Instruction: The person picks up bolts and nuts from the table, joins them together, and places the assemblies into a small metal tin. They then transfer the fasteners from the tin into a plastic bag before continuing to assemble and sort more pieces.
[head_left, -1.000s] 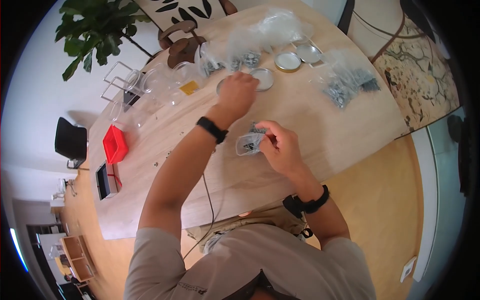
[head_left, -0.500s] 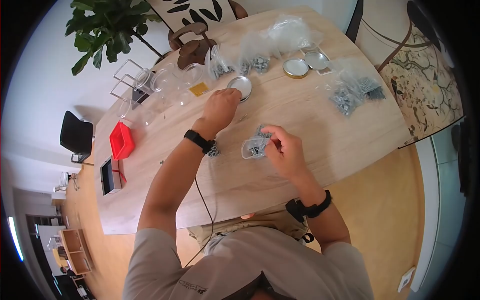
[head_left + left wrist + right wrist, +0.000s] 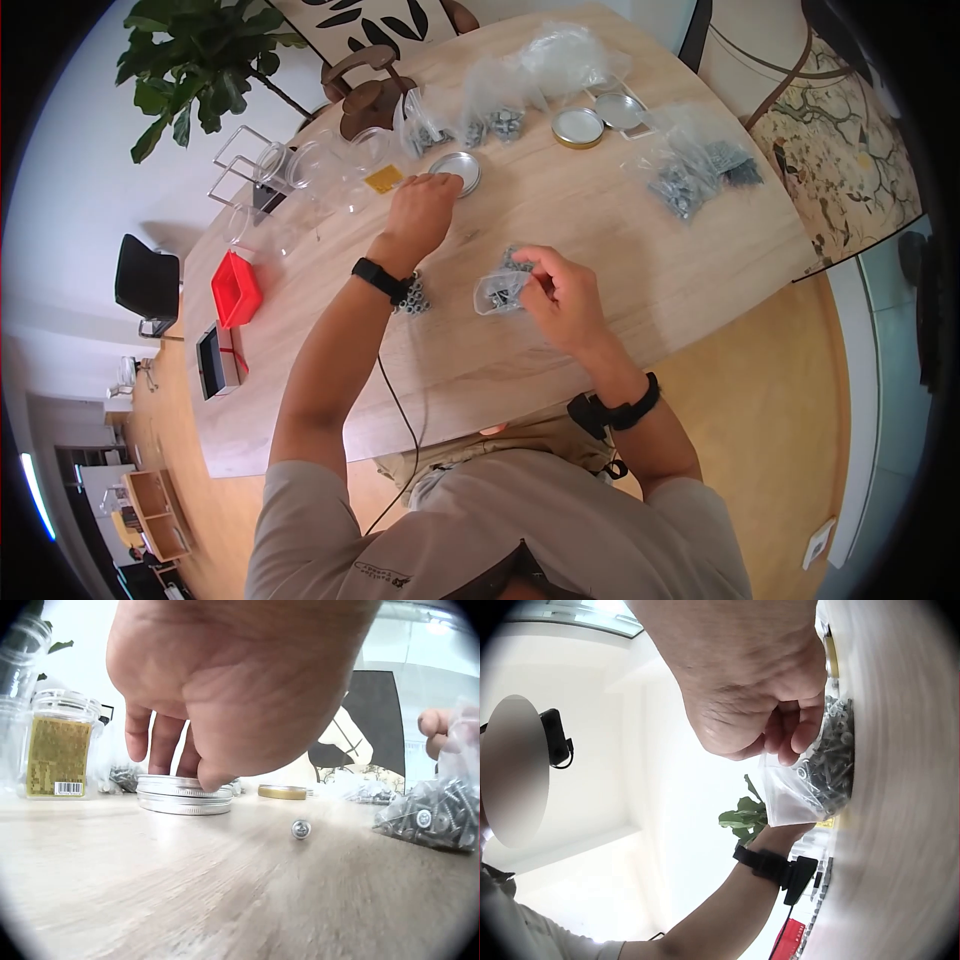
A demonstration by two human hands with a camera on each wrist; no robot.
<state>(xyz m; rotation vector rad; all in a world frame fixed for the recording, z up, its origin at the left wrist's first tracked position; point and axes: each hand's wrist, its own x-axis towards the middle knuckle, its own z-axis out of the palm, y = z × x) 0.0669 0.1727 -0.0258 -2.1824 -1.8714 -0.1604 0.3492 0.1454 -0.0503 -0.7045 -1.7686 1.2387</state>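
Observation:
My left hand (image 3: 422, 215) has its thumb and fingers around the rim of the upper of two stacked silver jar lids (image 3: 458, 168). In the left wrist view the thumb lies at the near side of the lids (image 3: 184, 802), the fingers at the far side. My right hand (image 3: 570, 305) pinches the edge of a small clear plastic bag (image 3: 490, 295) whose mouth faces left. Screws (image 3: 829, 761) fill the bag, which rests on the table. One loose screw (image 3: 301, 829) lies between the lids and the bag. Small nuts (image 3: 415, 297) lie beside my left wrist.
Clear jars (image 3: 305, 165), one with a yellow label (image 3: 384, 179), stand at the back left. Bags of hardware (image 3: 505, 124) and a gold-rimmed lid (image 3: 578, 127) lie farther back. More bags (image 3: 685, 185) are at right, a red tray (image 3: 236, 288) at left.
My left hand has moved left with a silver lid, which now sits stacked on the other one. The right hand keeps holding the bag in about the same place.

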